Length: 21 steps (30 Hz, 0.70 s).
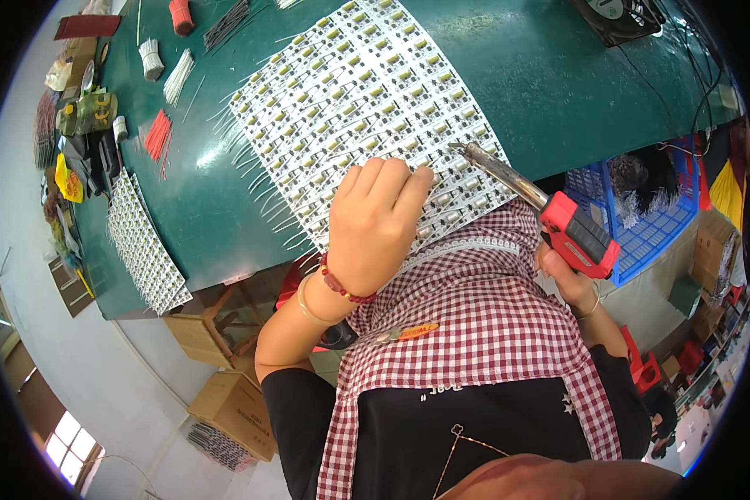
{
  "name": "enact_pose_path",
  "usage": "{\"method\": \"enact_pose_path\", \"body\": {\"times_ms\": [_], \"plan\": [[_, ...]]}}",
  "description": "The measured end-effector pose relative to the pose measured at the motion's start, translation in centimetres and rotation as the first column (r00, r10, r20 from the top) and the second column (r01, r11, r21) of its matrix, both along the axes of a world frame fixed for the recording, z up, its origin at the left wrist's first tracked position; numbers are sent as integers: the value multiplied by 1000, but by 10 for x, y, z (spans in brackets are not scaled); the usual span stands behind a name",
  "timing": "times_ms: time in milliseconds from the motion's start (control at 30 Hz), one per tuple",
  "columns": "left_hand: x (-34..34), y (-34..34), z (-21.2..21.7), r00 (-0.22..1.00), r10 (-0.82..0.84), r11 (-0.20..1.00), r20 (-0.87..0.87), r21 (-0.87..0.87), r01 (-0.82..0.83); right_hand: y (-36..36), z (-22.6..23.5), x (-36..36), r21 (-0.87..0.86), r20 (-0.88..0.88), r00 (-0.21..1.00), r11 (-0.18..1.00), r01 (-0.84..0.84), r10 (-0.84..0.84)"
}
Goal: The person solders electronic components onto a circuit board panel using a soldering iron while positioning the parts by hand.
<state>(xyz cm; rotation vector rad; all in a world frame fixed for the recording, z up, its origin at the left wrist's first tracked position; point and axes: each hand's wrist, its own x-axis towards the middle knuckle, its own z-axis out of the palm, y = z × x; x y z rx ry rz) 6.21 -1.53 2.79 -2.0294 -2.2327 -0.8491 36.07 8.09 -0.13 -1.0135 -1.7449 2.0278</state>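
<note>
A large white panel of small circuit boards [342,92] lies on the green table, with rows of yellowish components and thin white wires sticking out along its left edge. Over its near part rests my left hand [379,204], fingers curled and pressed together; whatever is between the fingertips is hidden. My right hand [568,279] grips a red and black soldering gun [579,237] by its handle, off the panel's right corner. The gun's metal barrel points left over the boards, its tip close to the left fingertips. Whether the tip touches a board I cannot tell.
Bundles of red wires [157,135] and white wires [177,77] lie on the table [208,208] to the left. More board panels [142,242] sit at its left edge. A black fan [617,17] stands far right, cords trailing. A blue basket [654,242] is below the right edge.
</note>
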Motion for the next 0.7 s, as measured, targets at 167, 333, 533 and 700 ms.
{"method": "enact_pose_path", "body": {"times_ms": [167, 333, 533, 700], "plan": [[-9, 13, -13, 998, -42, 999, 49, 30, 41, -3, -1, -2, 33, 68, 997, 999, -20, 18], [-11, 12, -20, 997, -42, 999, 72, 13, 41, -4, -6, -2, 69, 34, 999, 997, -44, 41], [-11, 15, -22, 995, -56, 998, 88, 12, 55, 3, 1, -13, 207, 127, 989, 974, -98, 72], [-11, 15, -21, 995, -47, 999, 88, 0, 47, 2, 10, -17, 227, 137, 989, 969, -93, 62]]}}
